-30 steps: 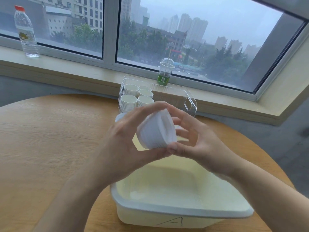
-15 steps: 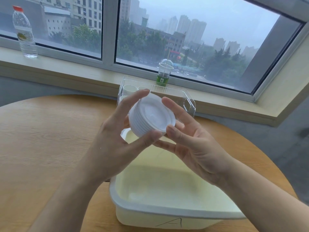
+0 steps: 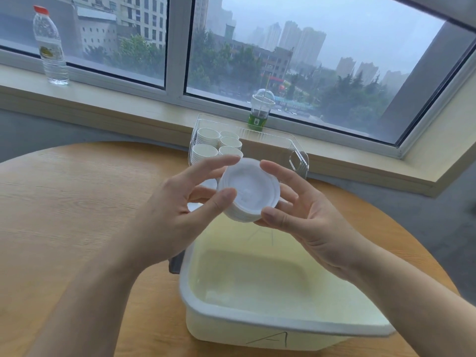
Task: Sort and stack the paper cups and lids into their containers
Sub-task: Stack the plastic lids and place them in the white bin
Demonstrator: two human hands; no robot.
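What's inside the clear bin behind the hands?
The clear bin holds stacks of white paper cups along its left side. Both hands and the stack of lids cover its near part, so anything there is hidden.

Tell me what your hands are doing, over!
Both hands, left hand and right hand, pinch lid stack. Stack held above white bin. Cups already in clear container. Nothing blocking.

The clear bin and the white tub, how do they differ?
The clear bin is see-through and holds stacked paper cups; the white tub is opaque and looks empty. The clear bin sits far, by the windowsill; the white tub sits near, marked A. Both rest on the wooden table.
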